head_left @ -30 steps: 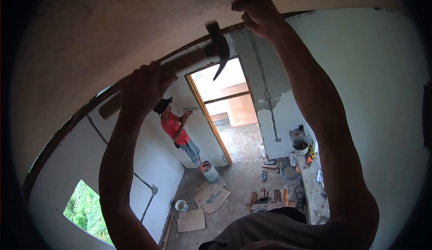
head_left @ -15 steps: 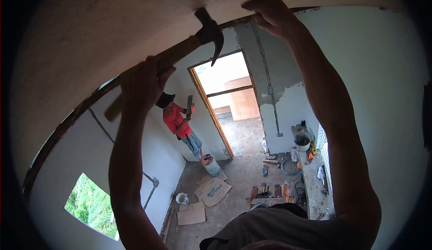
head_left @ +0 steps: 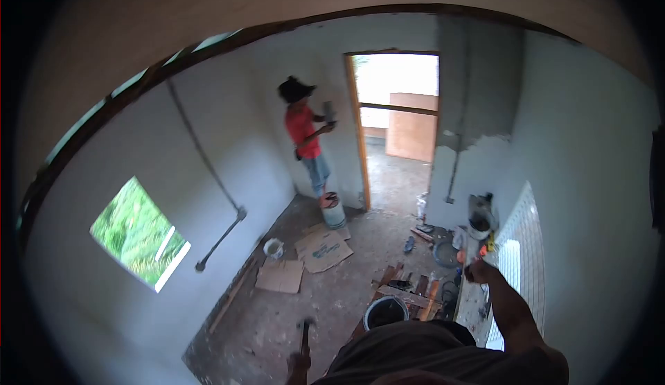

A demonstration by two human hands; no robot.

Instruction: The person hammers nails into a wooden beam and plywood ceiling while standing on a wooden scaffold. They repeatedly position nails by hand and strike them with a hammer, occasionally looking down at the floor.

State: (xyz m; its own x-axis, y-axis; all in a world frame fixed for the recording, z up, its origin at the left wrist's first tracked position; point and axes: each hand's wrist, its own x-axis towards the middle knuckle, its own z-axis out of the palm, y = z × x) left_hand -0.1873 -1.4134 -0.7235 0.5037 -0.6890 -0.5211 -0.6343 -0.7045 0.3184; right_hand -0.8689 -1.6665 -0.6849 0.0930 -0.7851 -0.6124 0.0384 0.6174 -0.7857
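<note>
Lowered from the ceiling board point(head_left: 208, 11), my left hand point(head_left: 298, 365) grips the hammer point(head_left: 305, 333); my right hand point(head_left: 478, 271), at the bench point(head_left: 465, 303), is unreadable; nailing likely unfinished.

Left hand point(head_left: 299, 365) clenched low near the waist, right hand point(head_left: 478, 271) reaching forward and down.

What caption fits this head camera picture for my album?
Left hand grips a hammer, right hand at a cluttered ledge; person in red by the doorway.
</note>
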